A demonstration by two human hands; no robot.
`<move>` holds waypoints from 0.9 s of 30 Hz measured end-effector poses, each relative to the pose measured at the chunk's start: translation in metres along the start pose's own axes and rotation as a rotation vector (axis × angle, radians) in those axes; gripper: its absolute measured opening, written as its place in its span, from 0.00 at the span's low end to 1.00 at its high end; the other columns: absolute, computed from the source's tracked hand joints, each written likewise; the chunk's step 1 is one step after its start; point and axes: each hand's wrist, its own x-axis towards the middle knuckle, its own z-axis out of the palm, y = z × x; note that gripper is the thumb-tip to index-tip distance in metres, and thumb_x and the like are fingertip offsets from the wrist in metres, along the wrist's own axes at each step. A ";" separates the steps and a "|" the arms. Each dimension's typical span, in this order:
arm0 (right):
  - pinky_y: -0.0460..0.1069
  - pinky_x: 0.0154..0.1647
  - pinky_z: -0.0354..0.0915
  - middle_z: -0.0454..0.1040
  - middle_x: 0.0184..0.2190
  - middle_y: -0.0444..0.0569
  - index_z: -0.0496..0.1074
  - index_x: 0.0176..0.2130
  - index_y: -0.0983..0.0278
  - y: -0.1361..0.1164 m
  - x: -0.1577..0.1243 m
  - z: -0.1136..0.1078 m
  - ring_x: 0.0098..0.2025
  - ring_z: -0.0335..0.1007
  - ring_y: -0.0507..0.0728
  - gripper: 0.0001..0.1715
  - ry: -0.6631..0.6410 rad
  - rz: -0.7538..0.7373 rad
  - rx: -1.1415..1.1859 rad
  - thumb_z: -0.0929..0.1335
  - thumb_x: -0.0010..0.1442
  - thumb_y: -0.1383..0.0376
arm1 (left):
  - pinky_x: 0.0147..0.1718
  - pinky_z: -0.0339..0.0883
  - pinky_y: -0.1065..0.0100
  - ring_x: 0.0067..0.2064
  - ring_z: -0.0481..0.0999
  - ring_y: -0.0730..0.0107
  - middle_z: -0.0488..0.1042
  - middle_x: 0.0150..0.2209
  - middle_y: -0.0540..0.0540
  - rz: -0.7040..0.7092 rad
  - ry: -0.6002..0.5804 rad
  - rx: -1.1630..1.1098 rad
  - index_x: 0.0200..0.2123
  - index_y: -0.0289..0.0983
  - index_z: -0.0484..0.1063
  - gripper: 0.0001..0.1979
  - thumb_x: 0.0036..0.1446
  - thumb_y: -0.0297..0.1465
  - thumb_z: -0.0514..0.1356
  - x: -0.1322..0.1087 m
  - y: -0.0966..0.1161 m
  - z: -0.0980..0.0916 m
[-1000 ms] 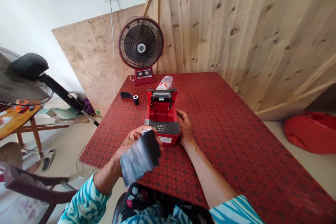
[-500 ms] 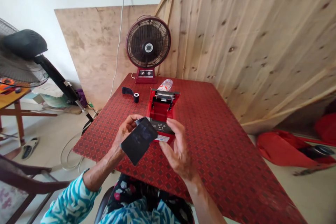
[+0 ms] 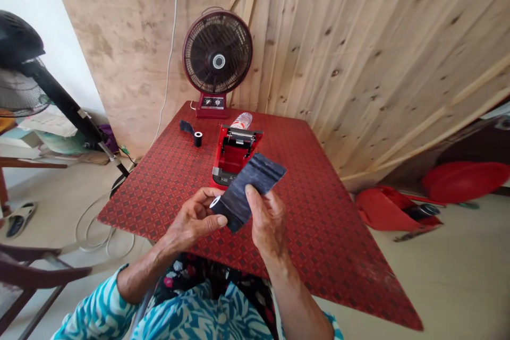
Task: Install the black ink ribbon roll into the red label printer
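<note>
My left hand (image 3: 199, 216) grips a roll of black ribbon (image 3: 216, 203) with a white core, over the near part of the table. From the roll, a dark strip stretches up and to the right. My right hand (image 3: 269, 218) pinches that strip (image 3: 255, 178) between thumb and fingers, and its free end sticks out past them. Just beyond both hands stands a small red printer (image 3: 218, 162) with its lid raised. The strip covers part of the printer's right side. A second black roll (image 3: 198, 139) lies on the table to the printer's left, its tail partly unwound.
A red patterned cloth covers the table (image 3: 311, 212). Behind the printer lies a clear plastic bottle (image 3: 242, 120). A maroon fan (image 3: 218, 61) stands at the far edge by the wooden wall. On the left are a pedestal fan (image 3: 59, 90) and a chair (image 3: 35, 271).
The roll's strip has swung from hanging toward me to pointing up and right. My right hand has moved from beside the printer onto the strip. The view has shifted slightly.
</note>
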 end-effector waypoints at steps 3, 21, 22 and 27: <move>0.50 0.35 0.67 0.76 0.28 0.45 0.74 0.36 0.61 0.002 -0.002 -0.001 0.30 0.69 0.54 0.16 0.013 0.020 0.007 0.66 0.59 0.52 | 0.36 0.72 0.70 0.35 0.78 0.68 0.78 0.34 0.47 0.008 -0.054 -0.054 0.43 0.36 0.70 0.18 0.48 0.29 0.70 -0.003 -0.002 0.002; 0.59 0.56 0.65 0.72 0.49 0.51 0.71 0.49 0.54 -0.028 -0.043 -0.004 0.53 0.68 0.61 0.15 -0.374 -0.245 0.225 0.64 0.63 0.62 | 0.30 0.69 0.76 0.32 0.77 0.72 0.78 0.35 0.48 0.090 0.211 -0.018 0.40 0.37 0.76 0.22 0.39 0.33 0.74 0.012 -0.012 -0.015; 0.60 0.55 0.66 0.72 0.49 0.51 0.70 0.50 0.53 -0.029 -0.046 -0.007 0.53 0.68 0.61 0.16 -0.399 -0.261 0.258 0.64 0.63 0.62 | 0.30 0.70 0.75 0.32 0.78 0.71 0.79 0.35 0.47 0.083 0.191 -0.017 0.41 0.37 0.76 0.22 0.39 0.33 0.73 0.012 -0.012 -0.016; 0.57 0.45 0.70 0.75 0.38 0.49 0.73 0.45 0.53 -0.018 -0.042 -0.021 0.42 0.73 0.58 0.15 -0.229 -0.265 0.486 0.61 0.65 0.57 | 0.35 0.74 0.71 0.39 0.80 0.63 0.80 0.42 0.45 0.078 0.109 -0.037 0.43 0.40 0.75 0.21 0.43 0.30 0.72 0.011 -0.003 -0.013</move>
